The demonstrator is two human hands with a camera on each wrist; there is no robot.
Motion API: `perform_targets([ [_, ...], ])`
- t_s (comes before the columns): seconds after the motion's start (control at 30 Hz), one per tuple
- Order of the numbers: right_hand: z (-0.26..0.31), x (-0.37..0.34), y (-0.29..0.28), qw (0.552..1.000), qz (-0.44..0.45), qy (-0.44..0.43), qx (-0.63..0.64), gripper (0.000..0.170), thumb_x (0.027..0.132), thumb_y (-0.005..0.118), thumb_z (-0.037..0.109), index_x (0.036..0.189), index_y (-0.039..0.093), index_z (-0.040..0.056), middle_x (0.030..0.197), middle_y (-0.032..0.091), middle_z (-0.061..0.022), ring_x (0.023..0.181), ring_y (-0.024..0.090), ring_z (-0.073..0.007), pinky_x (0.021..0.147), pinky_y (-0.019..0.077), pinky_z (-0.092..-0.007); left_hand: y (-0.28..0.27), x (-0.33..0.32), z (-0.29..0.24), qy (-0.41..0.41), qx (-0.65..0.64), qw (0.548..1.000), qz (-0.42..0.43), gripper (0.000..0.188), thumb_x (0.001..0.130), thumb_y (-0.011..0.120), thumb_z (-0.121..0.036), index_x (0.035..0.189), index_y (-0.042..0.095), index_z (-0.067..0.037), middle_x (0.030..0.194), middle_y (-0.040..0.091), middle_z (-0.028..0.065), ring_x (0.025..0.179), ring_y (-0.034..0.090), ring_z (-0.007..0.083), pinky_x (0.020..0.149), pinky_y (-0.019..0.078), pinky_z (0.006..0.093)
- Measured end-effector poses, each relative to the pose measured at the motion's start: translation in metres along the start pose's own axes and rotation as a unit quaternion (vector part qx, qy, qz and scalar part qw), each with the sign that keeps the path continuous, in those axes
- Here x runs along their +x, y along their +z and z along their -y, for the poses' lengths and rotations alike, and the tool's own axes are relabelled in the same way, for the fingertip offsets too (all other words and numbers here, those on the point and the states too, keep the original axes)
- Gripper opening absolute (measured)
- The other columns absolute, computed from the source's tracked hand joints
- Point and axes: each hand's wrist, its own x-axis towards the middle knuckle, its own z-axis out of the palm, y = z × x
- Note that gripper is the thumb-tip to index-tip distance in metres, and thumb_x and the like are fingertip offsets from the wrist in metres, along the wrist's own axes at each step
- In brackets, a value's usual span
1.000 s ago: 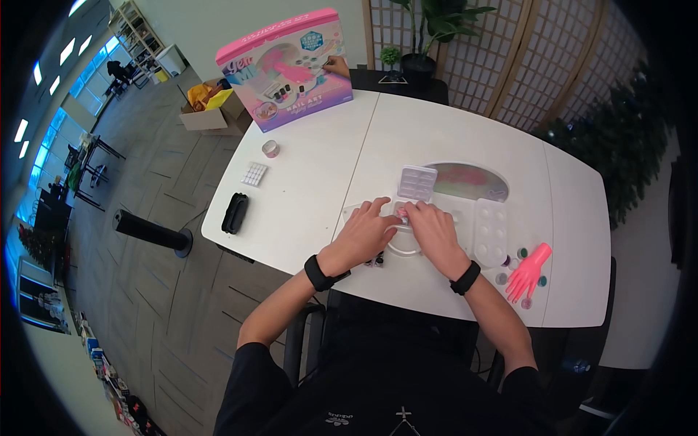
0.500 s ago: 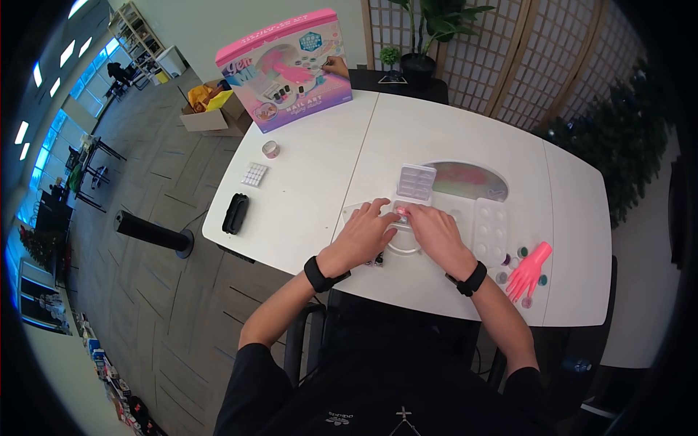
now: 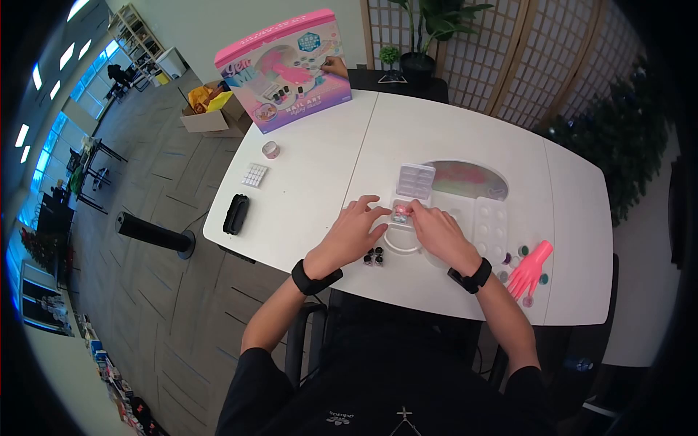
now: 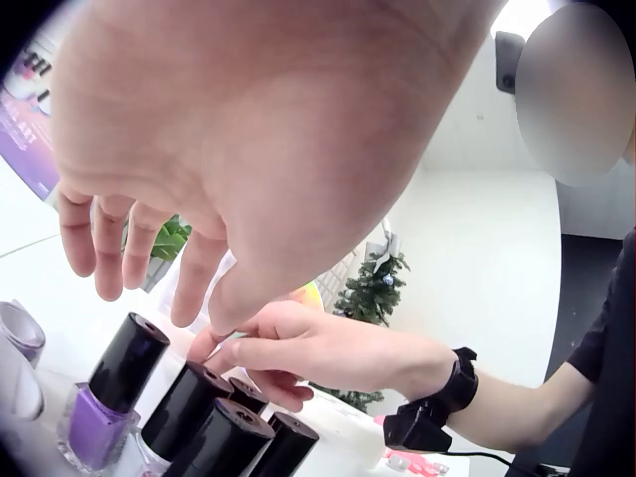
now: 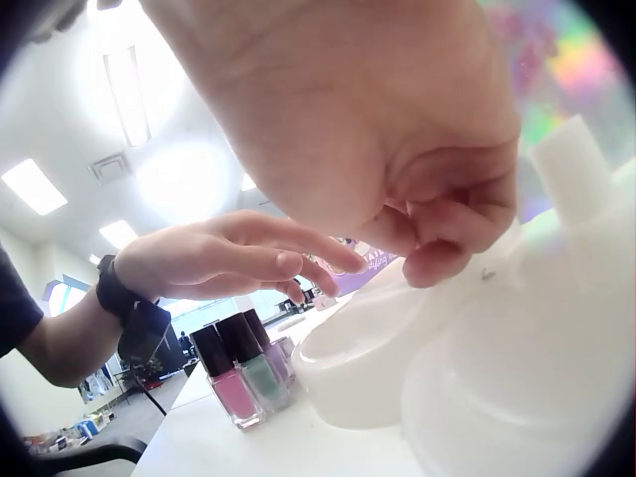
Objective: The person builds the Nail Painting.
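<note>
An open compartment case, its clear lid (image 3: 416, 181) raised, stands mid-table with pink and silvery contents (image 3: 400, 211) in its near part. My right hand (image 3: 438, 234) reaches over that part from the right, fingers bent and fingertips at the pink contents; whether they pinch a piece is hidden. In the right wrist view, the thumb and fingers of my right hand (image 5: 397, 149) come together. To the left of the case, my left hand (image 3: 347, 234) hovers with spread, relaxed fingers, holding nothing. Small polish bottles (image 3: 374, 256) with black caps stand beside it.
A white ring-shaped part (image 3: 402, 249) lies near the case. To the right are a white palette (image 3: 490, 227), a pink model hand (image 3: 531, 270) and small pots. The left side holds a black case (image 3: 235, 214), a white grid (image 3: 254, 175), a jar (image 3: 270, 150) and a box (image 3: 287, 73).
My left hand has drawn back to the left, away from the case, uncovering more of the polish bottles. My right hand has shifted slightly to the right, its fingertips still at the case.
</note>
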Motion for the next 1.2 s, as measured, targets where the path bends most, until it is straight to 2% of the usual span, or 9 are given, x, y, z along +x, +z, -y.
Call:
perform_targets([
  [0.1,0.001,-0.003,-0.004,1.000,0.005,-0.026,0.011,0.026,0.112,0.049,0.012,0.131,0.062,0.0020,0.100,0.077,-0.0275,0.092,0.073,-0.0507,0.079,0.0571,-0.0601,-0.011,-0.009,0.005,-0.024,-0.013,1.000,-0.011,0.036,0.107,0.069,-0.020,0.142,0.070,-0.011,0.158,0.053,0.0197,0.132,0.061,0.0390,0.112,0.0519,0.0485],
  [0.33,0.003,-0.006,-0.006,1.000,0.021,-0.021,-0.001,0.033,0.110,0.046,0.009,0.141,0.059,0.0034,0.109,0.076,-0.0284,0.097,0.073,-0.0505,0.081,0.0575,-0.0598,-0.028,-0.031,0.022,-0.065,-0.043,0.996,-0.047,0.032,0.110,0.064,-0.020,0.140,0.071,-0.009,0.158,0.054,0.0178,0.139,0.059,0.0380,0.111,0.0530,0.0450],
  [0.4,0.008,-0.009,-0.011,0.999,0.039,-0.012,-0.027,0.038,0.107,0.048,0.005,0.144,0.058,0.0034,0.111,0.076,-0.0274,0.098,0.073,-0.0505,0.082,0.0578,-0.0594,-0.032,-0.036,0.024,-0.078,-0.042,0.994,-0.064,0.032,0.110,0.063,-0.015,0.139,0.071,-0.008,0.156,0.056,0.0177,0.139,0.059,0.0383,0.112,0.0522,0.0452],
  [0.53,0.008,-0.015,-0.011,0.997,0.014,-0.067,-0.039,0.047,0.101,0.049,-0.002,0.147,0.056,0.0033,0.119,0.075,-0.0276,0.101,0.073,-0.0501,0.084,0.0582,-0.0587,-0.031,-0.045,0.042,-0.075,-0.002,0.992,-0.102,0.034,0.108,0.057,-0.003,0.138,0.071,-0.008,0.152,0.061,0.0183,0.138,0.059,0.0397,0.114,0.0507,0.0459],
  [0.7,0.003,-0.015,-0.006,0.995,-0.005,-0.092,-0.032,0.053,0.098,0.049,-0.006,0.150,0.054,0.0038,0.121,0.074,-0.0298,0.103,0.073,-0.0500,0.085,0.0584,-0.0581,-0.017,-0.063,0.038,-0.081,-0.050,0.993,-0.066,0.038,0.105,0.054,0.004,0.137,0.071,-0.006,0.148,0.063,0.0182,0.135,0.060,0.0398,0.113,0.0503,0.0464],
  [0.9,0.017,-0.015,-0.022,0.996,0.070,-0.023,-0.040,0.049,0.097,0.049,-0.005,0.145,0.052,0.0034,0.123,0.074,-0.0302,0.103,0.072,-0.0510,0.086,0.0580,-0.0576,-0.009,-0.073,0.032,-0.085,-0.067,0.989,-0.099,0.030,0.103,0.062,0.000,0.131,0.070,-0.004,0.143,0.065,0.0176,0.134,0.061,0.0388,0.113,0.0507,0.0453],
  [0.97,0.014,-0.015,-0.020,0.997,0.065,-0.026,-0.021,0.043,0.100,0.048,-0.003,0.143,0.051,0.0027,0.123,0.074,-0.0290,0.102,0.072,-0.0516,0.086,0.0576,-0.0581,-0.005,-0.080,0.031,-0.082,-0.083,0.988,-0.102,0.028,0.102,0.066,-0.002,0.129,0.070,-0.005,0.143,0.064,0.0164,0.134,0.062,0.0384,0.113,0.0509,0.0452],
  [1.07,0.009,-0.021,-0.017,0.998,0.037,-0.037,0.021,0.036,0.106,0.046,0.001,0.142,0.050,0.0021,0.126,0.073,-0.0267,0.104,0.071,-0.0514,0.089,0.0567,-0.0584,0.001,-0.089,0.026,-0.086,-0.040,0.992,-0.087,0.027,0.100,0.070,-0.005,0.128,0.071,-0.007,0.144,0.062,0.0138,0.132,0.063,0.0381,0.112,0.0515,0.0455],
  [1.2,0.006,-0.029,-0.017,0.999,0.018,-0.036,0.033,0.030,0.111,0.045,0.007,0.141,0.051,0.0026,0.135,0.069,-0.0239,0.110,0.070,-0.0503,0.094,0.0549,-0.0585,0.011,-0.093,0.033,-0.086,0.002,0.992,-0.090,0.020,0.099,0.075,-0.008,0.119,0.076,-0.010,0.139,0.063,0.0115,0.120,0.068,0.0339,0.100,0.0564,0.0443],
])
